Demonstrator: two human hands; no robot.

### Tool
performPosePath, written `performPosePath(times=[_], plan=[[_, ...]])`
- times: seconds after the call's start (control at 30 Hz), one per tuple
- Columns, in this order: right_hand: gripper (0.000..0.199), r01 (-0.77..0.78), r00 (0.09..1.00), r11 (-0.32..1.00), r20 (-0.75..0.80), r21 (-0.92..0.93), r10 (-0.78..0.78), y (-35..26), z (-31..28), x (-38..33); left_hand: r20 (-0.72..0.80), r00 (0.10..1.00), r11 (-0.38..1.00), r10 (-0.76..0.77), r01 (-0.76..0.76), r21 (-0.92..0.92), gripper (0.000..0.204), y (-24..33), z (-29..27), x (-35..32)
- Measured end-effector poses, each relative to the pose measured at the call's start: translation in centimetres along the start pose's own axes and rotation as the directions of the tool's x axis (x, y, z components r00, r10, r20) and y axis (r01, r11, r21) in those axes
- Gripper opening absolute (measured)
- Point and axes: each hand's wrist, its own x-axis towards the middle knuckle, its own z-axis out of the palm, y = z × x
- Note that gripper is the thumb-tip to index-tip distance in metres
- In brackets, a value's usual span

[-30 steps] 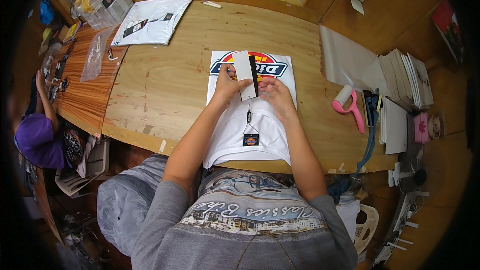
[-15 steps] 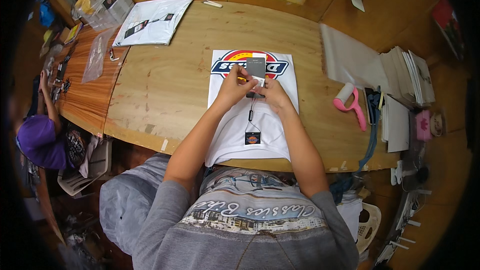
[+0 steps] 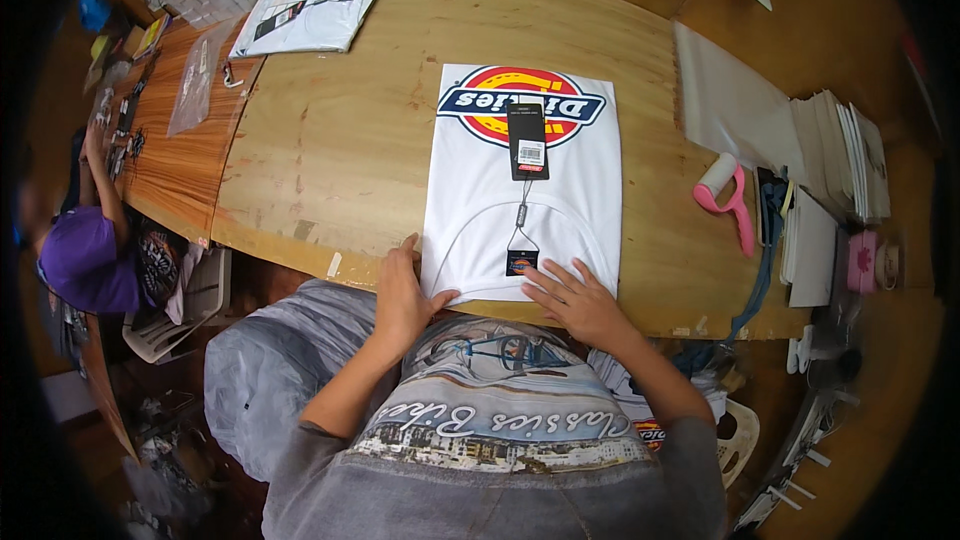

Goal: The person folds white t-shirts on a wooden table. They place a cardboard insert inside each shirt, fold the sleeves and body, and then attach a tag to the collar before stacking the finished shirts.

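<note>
A folded white T-shirt [image 3: 470,175] lies flat on the wooden table, its collar toward me and a red, yellow and blue print at its far end. A black hang tag [image 3: 527,140] with a white sticker rests on the shirt, tied by a cord to the small dark neck label [image 3: 521,262]. My left hand [image 3: 402,290] is at the shirt's near left corner, thumb on the collar edge and fingers apart. Spread fingers of my right hand [image 3: 580,302] lie on the near collar edge, right of the neck label. Neither hand grips anything that I can see.
A bagged, folded white garment [image 3: 318,10] lies at the far left. On the right are a pink-handled lint roller [image 3: 728,200], clear plastic sheets [image 3: 725,90] and stacked boards [image 3: 845,155]. At far left sits a person in a purple cap [image 3: 88,260]. A grey plastic bag [image 3: 270,370] stands below the table edge.
Both hands have let go of the hang tag and moved back toward me to the collar edge. The tag now lies flat on the shirt. The view has shifted slightly.
</note>
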Motion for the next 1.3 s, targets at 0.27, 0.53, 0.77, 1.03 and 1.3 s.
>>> performPosePath(times=[0.27,0.53,0.77,1.03,1.3], plan=[[0.037,-0.213,0.959,0.976,-0.183,0.051,0.218,0.0,1.3,-2.8,0.084,0.977,0.963,-0.198,0.21,-0.172,0.09,1.9,0.8,-0.3],[0.03,-0.1,0.661,-0.577,0.487,0.811,0.571,-4.4,2.0,-3.3,0.105,0.985,0.779,-0.136,0.172,-0.603,0.102,0.5,2.9,-0.7],[0.043,0.421,0.609,-0.744,0.447,0.518,0.656,-3.4,3.0,2.3,0.186,0.944,0.77,0.271,-0.097,-0.631,0.028,2.6,0.8,0.3],[0.061,0.338,0.577,-0.184,-0.049,0.923,0.815,-1.2,-2.1,10.3,-0.113,0.945,0.705,0.306,-0.304,-0.641,0.029,2.1,-1.3,3.5],[0.061,0.448,0.866,-0.193,-0.371,0.873,0.336,6.2,-9.8,34.9,-0.602,0.779,0.779,0.174,-0.483,-0.4,0.033,-0.6,-9.9,17.7]])
